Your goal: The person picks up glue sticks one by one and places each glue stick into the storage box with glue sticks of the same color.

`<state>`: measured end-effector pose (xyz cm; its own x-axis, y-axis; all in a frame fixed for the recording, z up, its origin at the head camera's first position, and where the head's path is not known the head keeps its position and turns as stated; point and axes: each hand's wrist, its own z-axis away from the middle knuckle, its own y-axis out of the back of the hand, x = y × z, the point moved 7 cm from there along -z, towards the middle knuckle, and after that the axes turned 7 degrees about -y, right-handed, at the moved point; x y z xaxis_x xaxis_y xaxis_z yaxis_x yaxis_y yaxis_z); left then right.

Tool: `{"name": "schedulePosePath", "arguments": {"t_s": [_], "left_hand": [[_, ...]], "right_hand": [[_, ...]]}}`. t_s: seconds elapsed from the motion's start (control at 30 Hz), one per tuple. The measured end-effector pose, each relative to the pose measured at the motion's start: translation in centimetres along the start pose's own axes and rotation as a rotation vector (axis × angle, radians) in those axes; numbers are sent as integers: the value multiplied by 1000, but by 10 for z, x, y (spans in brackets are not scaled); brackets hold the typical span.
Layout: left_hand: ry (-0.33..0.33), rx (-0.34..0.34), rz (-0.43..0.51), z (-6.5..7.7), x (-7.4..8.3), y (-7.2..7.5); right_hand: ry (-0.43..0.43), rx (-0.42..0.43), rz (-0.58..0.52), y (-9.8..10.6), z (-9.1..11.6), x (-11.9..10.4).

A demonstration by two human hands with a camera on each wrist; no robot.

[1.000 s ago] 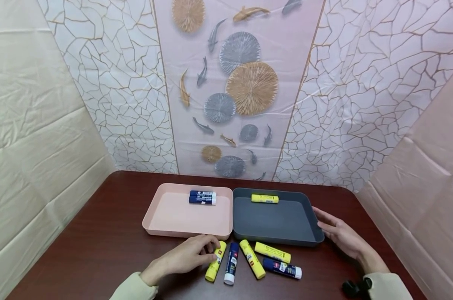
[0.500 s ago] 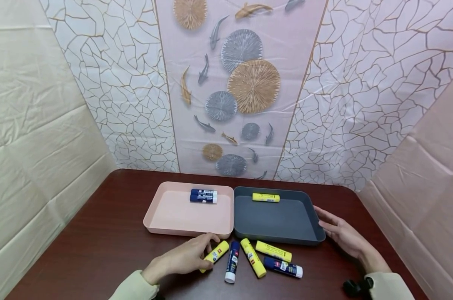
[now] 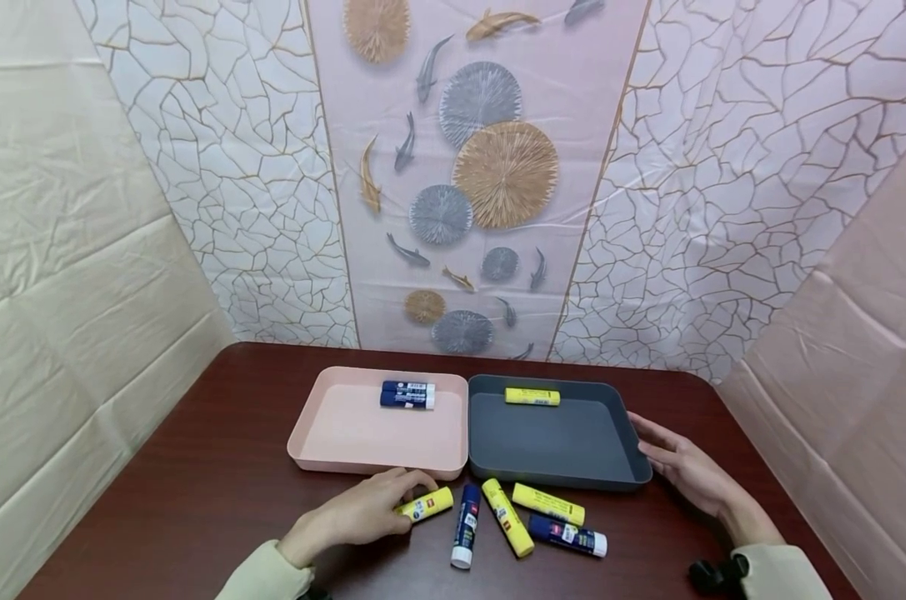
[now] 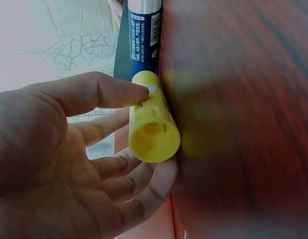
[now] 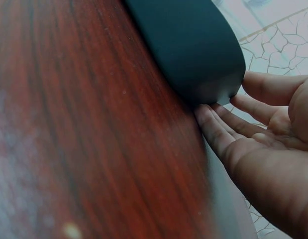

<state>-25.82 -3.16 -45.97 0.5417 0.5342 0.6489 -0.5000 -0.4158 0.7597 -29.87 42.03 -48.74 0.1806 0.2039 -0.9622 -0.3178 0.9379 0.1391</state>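
Observation:
My left hand [image 3: 370, 504] grips a yellow glue stick [image 3: 428, 505] by its left end, low over the table in front of the pink tray. In the left wrist view the thumb presses on the side of the tube, fingers curled behind it, and the hollow end faces the camera. Just right of it lies a blue glue stick [image 3: 465, 527]. Another yellow glue stick [image 3: 508, 518] slants beside that one. My right hand [image 3: 685, 471] touches the right wall of the dark grey tray [image 3: 636, 479], its fingers fairly straight at the corner in the right wrist view.
Two blue glue sticks [image 3: 407, 395] lie in the pink tray [image 3: 302, 457], which stands against the grey one. One yellow glue stick [image 3: 532, 397] lies in the grey tray. Further right on the table are a yellow glue stick [image 3: 548, 504] and a blue one [image 3: 567, 535].
The yellow glue stick at my left hand has swung from nearly upright in the view to nearly crosswise, its free end now pointing right. The right hand stays at the grey tray.

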Motion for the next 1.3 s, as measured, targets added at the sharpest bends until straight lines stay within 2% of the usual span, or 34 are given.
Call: {"name": "schedulePosePath", "arguments": {"t_s": [0.27, 0.8, 0.97, 1.3], "left_hand": [[13, 4, -25, 1, 4, 0], [-21, -19, -93, 0, 6, -1], [-35, -4, -38, 2, 10, 3], [-104, 82, 53, 1, 14, 11]], "right_hand": [[-1, -4, -2, -1, 1, -1], [5, -4, -10, -1, 1, -1], [-2, -1, -9, -1, 1, -1], [-5, 4, -7, -1, 1, -1]]}}
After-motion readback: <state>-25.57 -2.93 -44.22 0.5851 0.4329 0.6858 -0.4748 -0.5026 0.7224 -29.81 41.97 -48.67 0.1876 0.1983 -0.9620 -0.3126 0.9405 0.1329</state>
